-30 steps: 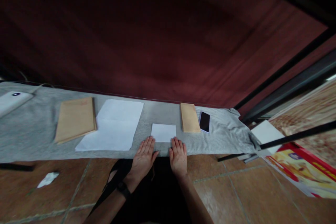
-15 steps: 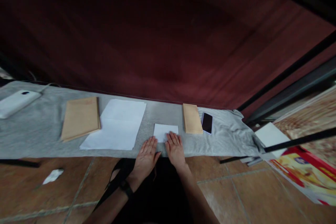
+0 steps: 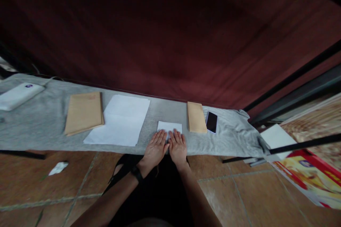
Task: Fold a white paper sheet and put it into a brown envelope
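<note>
A small white piece of folded paper (image 3: 169, 125) lies flat on the grey cloth just in front of me. Both hands rest palm down on its near part and cover it. My left hand (image 3: 156, 146) is open, fingers stretched forward over the paper's left side. Beside it, my right hand (image 3: 177, 147) lies open on the right side, the thumbs nearly touching. Larger white paper sheets (image 3: 121, 120) are spread to the left, partly beneath a stack of brown envelopes (image 3: 84, 112). To the right lies a narrower stack of brown envelopes (image 3: 196, 117).
A phone (image 3: 212, 122) lies right of the narrow envelopes. A white device with a cable (image 3: 20, 95) sits at the far left of the cloth-covered table (image 3: 229, 138). Behind hangs a dark red curtain (image 3: 170, 49). A red and yellow box (image 3: 314, 177) stands at lower right.
My left hand has moved right and forward onto the paper, closer to my right hand. Both hands now cover more of the paper's near part. The view has shifted slightly.
</note>
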`<control>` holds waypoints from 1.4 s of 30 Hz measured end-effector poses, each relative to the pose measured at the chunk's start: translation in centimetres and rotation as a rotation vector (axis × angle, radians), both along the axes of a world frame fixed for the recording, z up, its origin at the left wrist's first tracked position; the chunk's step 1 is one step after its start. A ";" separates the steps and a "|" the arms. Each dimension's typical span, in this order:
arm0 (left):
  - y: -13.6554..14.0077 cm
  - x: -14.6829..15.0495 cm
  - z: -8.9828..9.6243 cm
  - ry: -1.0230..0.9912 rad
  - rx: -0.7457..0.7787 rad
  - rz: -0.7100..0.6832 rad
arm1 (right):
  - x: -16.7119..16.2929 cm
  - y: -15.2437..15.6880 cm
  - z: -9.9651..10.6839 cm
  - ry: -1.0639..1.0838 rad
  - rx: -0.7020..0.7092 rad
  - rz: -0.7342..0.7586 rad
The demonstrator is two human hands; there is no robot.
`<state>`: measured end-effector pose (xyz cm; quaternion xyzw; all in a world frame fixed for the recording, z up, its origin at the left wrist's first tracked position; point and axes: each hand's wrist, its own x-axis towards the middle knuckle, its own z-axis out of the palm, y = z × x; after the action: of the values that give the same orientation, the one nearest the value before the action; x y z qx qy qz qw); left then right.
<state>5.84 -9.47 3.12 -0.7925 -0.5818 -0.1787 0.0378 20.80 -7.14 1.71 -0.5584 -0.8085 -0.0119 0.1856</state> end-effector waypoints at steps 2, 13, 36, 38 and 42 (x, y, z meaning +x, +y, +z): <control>0.7 0.4 0.3 0.012 -0.022 0.009 | 0.0 0.0 0.0 0.000 0.000 -0.002; 1.3 -0.2 -0.9 0.005 -0.038 0.042 | 0.1 0.0 -0.3 -0.012 0.017 0.004; 0.9 -1.4 -1.3 0.011 -0.078 0.079 | 3.0 0.2 -1.3 0.023 0.050 -0.091; 1.0 -1.4 -1.4 0.015 -0.075 0.078 | 2.9 0.4 -1.1 0.045 0.046 -0.100; 1.0 -1.4 -1.3 0.028 -0.075 0.078 | 2.4 1.3 -0.3 0.063 0.025 -0.072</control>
<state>4.43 -8.51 1.85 -0.7726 -0.6179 -0.1441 0.0232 23.16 -5.82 1.36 -0.5846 -0.7816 -0.0113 0.2173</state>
